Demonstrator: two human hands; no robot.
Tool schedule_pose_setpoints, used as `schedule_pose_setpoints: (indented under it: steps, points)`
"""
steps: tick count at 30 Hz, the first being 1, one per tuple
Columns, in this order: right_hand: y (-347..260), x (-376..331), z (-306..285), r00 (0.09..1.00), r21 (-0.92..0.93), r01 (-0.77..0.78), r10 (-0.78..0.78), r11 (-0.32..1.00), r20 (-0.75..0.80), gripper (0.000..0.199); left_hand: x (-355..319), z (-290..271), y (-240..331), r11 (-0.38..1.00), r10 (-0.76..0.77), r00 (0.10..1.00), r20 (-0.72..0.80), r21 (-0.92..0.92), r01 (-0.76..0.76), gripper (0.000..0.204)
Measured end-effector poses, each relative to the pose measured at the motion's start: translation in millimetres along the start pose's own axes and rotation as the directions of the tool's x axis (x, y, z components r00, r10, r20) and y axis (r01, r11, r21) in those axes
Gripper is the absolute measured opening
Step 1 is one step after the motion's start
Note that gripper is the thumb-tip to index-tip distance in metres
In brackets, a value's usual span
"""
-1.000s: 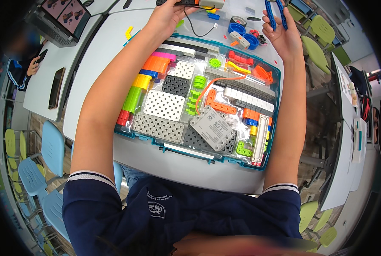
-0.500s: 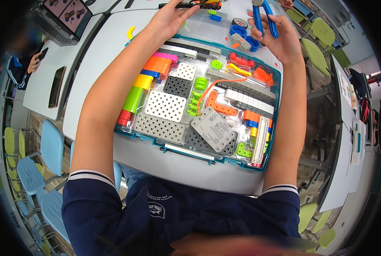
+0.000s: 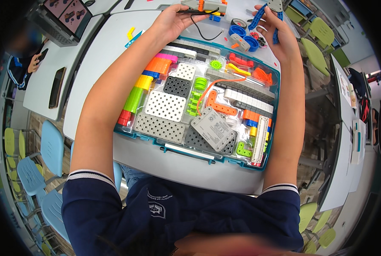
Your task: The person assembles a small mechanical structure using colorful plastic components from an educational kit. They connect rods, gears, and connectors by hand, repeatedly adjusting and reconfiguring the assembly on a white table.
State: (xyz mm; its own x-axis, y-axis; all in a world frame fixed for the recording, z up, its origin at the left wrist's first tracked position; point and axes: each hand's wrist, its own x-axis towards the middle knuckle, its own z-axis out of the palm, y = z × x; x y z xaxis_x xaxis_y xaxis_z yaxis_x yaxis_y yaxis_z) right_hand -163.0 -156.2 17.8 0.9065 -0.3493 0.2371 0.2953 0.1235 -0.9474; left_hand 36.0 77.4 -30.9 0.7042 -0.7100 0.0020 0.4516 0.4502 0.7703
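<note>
At the far edge of the table, my left hand [image 3: 176, 22] holds a robot-kit assembly [image 3: 207, 6] of grey, orange and black parts. A black cable [image 3: 197, 30] hangs from it in a loop. My right hand [image 3: 281, 37] is closed round a claw piece [image 3: 276, 6] with a grey hub and curved blue arms. Its fingertips are partly hidden behind the arms. Between the hands, blue wheels [image 3: 251, 44] and a grey piece with orange pins [image 3: 240, 42] lie on the table. Below my forearms sits an open teal-rimmed kit tray [image 3: 156, 143] of plastic building parts.
A grey battery-like block [image 3: 214, 129] with an orange cable lies on the tray's parts. A black ring [image 3: 239, 22] is near the wheels. At the left, a laptop [image 3: 66, 19] and phone [image 3: 57, 87] rest on another table, where a person's hand [image 3: 34, 63] holds a phone.
The assembly in my left hand has turned, showing its grey and orange side, and its cable has dropped. My right hand has shifted the claw right and up, uncovering small red and black parts.
</note>
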Motion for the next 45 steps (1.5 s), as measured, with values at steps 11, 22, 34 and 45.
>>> schedule_pose_setpoints:
  steps: [11, 22, 34, 45]
  points:
    - [-10.4, -3.6, -7.0, 0.999, 0.087, 0.027, -0.025, 0.996, -0.022, 0.031, -5.8, 8.6, 0.5, 0.997, 0.016, 0.989, 0.15, 0.067, -0.027, 0.043]
    - [-17.2, -6.2, 18.4, 0.975, -0.103, 0.184, -0.195, 0.977, -0.106, 0.021, -9.8, 14.6, 1.2, 0.999, 0.019, 0.967, 0.254, 0.023, -0.025, 0.048]
    - [-31.3, -21.7, 56.2, 0.953, -0.306, 0.271, -0.298, 0.913, -0.046, 0.019, -9.4, 15.3, -10.8, 0.974, 0.03, 0.983, 0.183, 0.214, -0.07, 0.04]
    - [-34.6, -17.4, 39.6, 0.949, -0.305, 0.25, -0.295, 0.919, -0.111, 0.016, 1.5, 5.1, -13.2, 0.988, 0.062, 0.988, 0.145, 0.132, -0.081, 0.037]
